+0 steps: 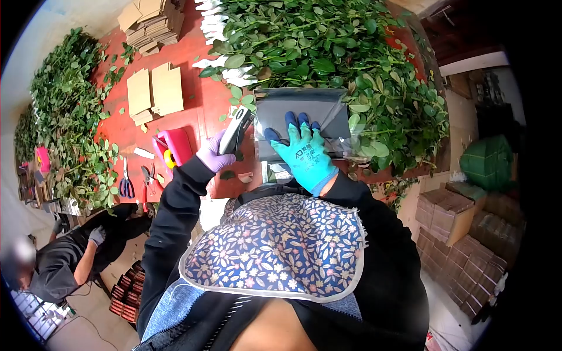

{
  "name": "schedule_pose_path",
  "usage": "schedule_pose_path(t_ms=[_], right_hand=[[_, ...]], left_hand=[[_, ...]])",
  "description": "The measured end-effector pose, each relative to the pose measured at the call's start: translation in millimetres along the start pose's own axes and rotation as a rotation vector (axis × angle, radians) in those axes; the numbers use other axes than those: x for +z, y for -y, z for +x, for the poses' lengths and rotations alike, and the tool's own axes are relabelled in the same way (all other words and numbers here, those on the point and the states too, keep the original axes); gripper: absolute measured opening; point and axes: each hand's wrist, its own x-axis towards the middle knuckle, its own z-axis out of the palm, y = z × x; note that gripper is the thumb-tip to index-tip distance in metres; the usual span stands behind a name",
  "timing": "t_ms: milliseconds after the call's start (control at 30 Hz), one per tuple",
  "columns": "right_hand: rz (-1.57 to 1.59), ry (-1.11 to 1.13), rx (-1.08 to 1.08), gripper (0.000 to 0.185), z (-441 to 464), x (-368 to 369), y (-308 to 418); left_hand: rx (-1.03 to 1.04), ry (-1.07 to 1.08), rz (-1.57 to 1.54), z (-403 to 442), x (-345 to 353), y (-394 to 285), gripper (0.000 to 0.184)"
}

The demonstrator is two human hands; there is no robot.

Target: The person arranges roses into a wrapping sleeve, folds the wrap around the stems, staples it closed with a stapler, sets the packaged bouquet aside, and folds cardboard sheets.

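My left hand, in a thin purple glove, is closed around a white and black stapler whose front end points toward the dark sheets. My right hand, in a teal work glove with dark blue fingertips, lies spread and flat. Under it are dark grey sheets with clear plastic film over them, on the red table. The film's edges reach out to the right, over some leaves. A pink tape dispenser with a yellow core stands left of my left hand.
Leafy stems are piled across the table's far side, with more greenery at left. Cardboard pieces lie in stacks. Blue-handled scissors and red-handled pliers rest near the front edge. A co-worker in black is at lower left.
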Motion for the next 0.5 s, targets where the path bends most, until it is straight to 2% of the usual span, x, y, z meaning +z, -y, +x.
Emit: schedule_pose_path(t_ms=[67,167,367,400,467,500], right_hand=[[0.001,-0.009,-0.002,0.069,-0.8,-1.4,0.4],[-0.031,-0.015,-0.002,0.068,-2.0,-2.7,0.2],[-0.027,-0.04,0.004,0.065,-2.2,-2.8,0.0],[-0.03,-0.043,0.006,0.065,-2.4,-2.9,0.0],[-0.032,-0.044,0.006,0.064,-2.8,-2.4,0.0],[-0.014,-0.046,0.003,0.063,-2.7,-2.1,-0.7]], left_hand=[[-0.001,0.015,0.058,5.4,-4.1,-13.9,0.073],[0.028,0.042,0.21,12.3,-9.3,-24.0,0.058],[0.098,0.122,0.299,14.8,-16.2,-28.0,0.052],[0.097,0.123,0.299,16.9,-16.5,-26.6,0.052],[0.05,0.161,0.33,25.4,-18.0,-24.0,0.068],[0.049,0.161,0.329,29.3,-17.9,-23.5,0.068]])
